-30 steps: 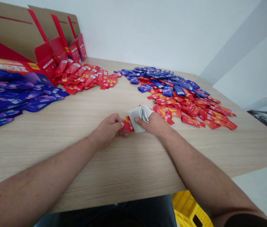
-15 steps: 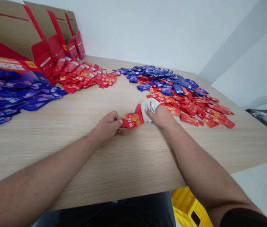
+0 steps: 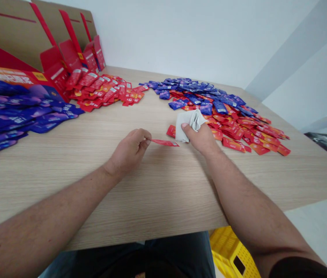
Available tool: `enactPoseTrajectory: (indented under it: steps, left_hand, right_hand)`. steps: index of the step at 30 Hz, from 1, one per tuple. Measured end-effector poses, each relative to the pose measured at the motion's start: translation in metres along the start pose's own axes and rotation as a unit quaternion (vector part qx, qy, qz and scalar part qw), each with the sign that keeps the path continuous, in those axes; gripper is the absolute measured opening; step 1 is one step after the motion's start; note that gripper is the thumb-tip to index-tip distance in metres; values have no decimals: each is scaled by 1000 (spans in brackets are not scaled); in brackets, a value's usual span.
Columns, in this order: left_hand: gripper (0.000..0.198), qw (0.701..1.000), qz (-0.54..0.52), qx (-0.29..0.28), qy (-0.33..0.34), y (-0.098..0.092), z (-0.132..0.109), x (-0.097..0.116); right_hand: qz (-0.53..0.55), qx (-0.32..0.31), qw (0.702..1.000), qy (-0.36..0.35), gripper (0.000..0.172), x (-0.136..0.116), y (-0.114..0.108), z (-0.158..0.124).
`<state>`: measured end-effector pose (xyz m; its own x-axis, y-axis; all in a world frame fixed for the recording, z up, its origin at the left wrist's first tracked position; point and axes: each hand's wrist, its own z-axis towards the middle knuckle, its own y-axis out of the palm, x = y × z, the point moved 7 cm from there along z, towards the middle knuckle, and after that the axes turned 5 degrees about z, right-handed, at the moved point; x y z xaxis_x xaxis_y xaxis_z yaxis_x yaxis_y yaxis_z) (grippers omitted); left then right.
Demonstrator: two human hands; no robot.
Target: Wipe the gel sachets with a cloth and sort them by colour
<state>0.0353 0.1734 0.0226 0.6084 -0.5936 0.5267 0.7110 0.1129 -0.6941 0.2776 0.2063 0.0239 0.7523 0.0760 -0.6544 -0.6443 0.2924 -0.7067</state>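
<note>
Between the thumb and fingers of my left hand (image 3: 131, 150) is one end of a red sachet (image 3: 165, 143), seen nearly edge-on above the table. My right hand (image 3: 199, 137) grips a folded whitish cloth (image 3: 185, 121), which is apart from that sachet. Another red sachet (image 3: 171, 131) lies on the table, partly covered by the cloth. Just beyond my right hand spreads a pile of red-orange sachets (image 3: 235, 129), with blue-purple sachets (image 3: 198, 90) heaped along its far side.
At the left, blue-purple sachets (image 3: 16, 112) are heaped in front of red cardboard boxes (image 3: 55, 67). A smaller pile of red sachets (image 3: 102, 90) lies beside the boxes. A yellow plastic crate (image 3: 233, 251) stands below the table's (image 3: 140, 216) front edge.
My left hand has turned the red sachet from face-up to nearly edge-on. The cloth in my right hand has lifted off it and moved slightly up and right.
</note>
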Motion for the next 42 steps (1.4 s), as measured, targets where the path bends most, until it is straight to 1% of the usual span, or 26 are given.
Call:
enactPoseTrajectory:
  steps: [3, 5, 8, 10, 12, 14, 15, 16, 18, 20, 21, 23, 24, 26, 28, 30, 32, 34, 35, 37, 39, 40, 42]
  left_hand:
    - [10, 995, -52, -49, -69, 9, -4, -8]
    - [9, 991, -78, -72, -84, 14, -6, -10]
    - [10, 987, -91, -92, -98, 20, -7, -13]
    - [14, 983, -101, -99, -116, 23, -7, -16]
    - [18, 983, -94, -99, -124, 24, -5, -18]
    - [13, 986, -68, -91, -123, 25, -4, -19]
    - [9, 986, -62, -88, -126, 25, -3, -20]
    - [8, 985, -70, -86, -132, 26, -3, -22]
    - [9, 976, -128, -88, -152, 30, -4, -24]
    - [10, 967, -176, -88, -161, 32, -5, -24]
    - [10, 968, -177, -86, -155, 32, -5, -22]
    - [9, 978, -136, -92, -129, 30, -6, -16]
    - [9, 982, -111, -97, -114, 29, -6, -12]
    - [9, 986, -86, -107, -95, 27, -6, -7]
    - [9, 987, -80, -109, -87, 26, -5, -5]
    - [8, 986, -90, -109, -88, 26, -5, -5]
    - [8, 982, -115, -115, -98, 27, -5, -6]
    - [9, 973, -152, -127, -115, 30, -6, -8]
    - [9, 969, -169, -135, -122, 32, -7, -8]
    - [11, 963, -183, -150, -128, 35, -8, -8]
    - [11, 966, -168, -153, -123, 35, -8, -9]
    - [11, 970, -151, -147, -117, 33, -8, -9]
    - [10, 978, -124, -130, -110, 31, -6, -10]
  right_hand:
    - [-64, -96, 993, -3, 41, -1, 21, -3]
    - [-102, -131, 986, -9, 39, -2, 30, -6]
    - [-106, -143, 984, -20, 38, -11, 37, -13]
    - [-89, -148, 984, -32, 36, -23, 42, -21]
    - [-69, -165, 982, -58, 37, -37, 48, -30]
    - [-73, -189, 976, -76, 40, -44, 54, -35]
    - [-90, -196, 974, -75, 43, -42, 55, -35]
    - [-115, -197, 971, -65, 45, -36, 54, -31]
    - [-173, -188, 966, -26, 47, -19, 47, -21]
    - [-206, -164, 965, 3, 46, -9, 38, -14]
    - [-204, -150, 967, 6, 45, -9, 35, -14]
    - [-162, -136, 977, -16, 46, -21, 35, -19]
    - [-134, -142, 980, -37, 46, -30, 39, -25]
    - [-97, -177, 977, -68, 45, -43, 49, -34]
    - [-108, -199, 972, -65, 46, -40, 54, -34]
    - [-156, -180, 971, -29, 46, -25, 47, -24]
    - [-193, -135, 972, 2, 46, -12, 34, -13]
    - [-184, -106, 977, 2, 46, -9, 26, -9]
    - [-163, -114, 980, -14, 46, -12, 27, -11]
    - [-124, -161, 978, -54, 45, -20, 36, -16]
    - [-134, -199, 969, -63, 43, -21, 43, -18]
    - [-158, -199, 966, -49, 43, -17, 42, -17]
    - [-203, -170, 964, -13, 44, -9, 34, -11]
